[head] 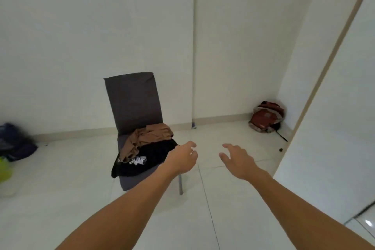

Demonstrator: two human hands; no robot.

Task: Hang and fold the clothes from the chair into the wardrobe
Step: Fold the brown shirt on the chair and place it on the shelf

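We hold both our bare arms out in front of us. They come up from the bottom of the view and point forward. Our left hand (183, 158) is on the left side. We see its back, and its fingers (192, 145) are bent a little and loose, not closed in a fist. It holds nothing. Our right hand (236, 159) is on the right side, with a gap between the two hands. Its fingers (228, 146) are spread and curled a little, and its thumb sticks out toward the left hand. It holds nothing too. Both hands are at about the same height.
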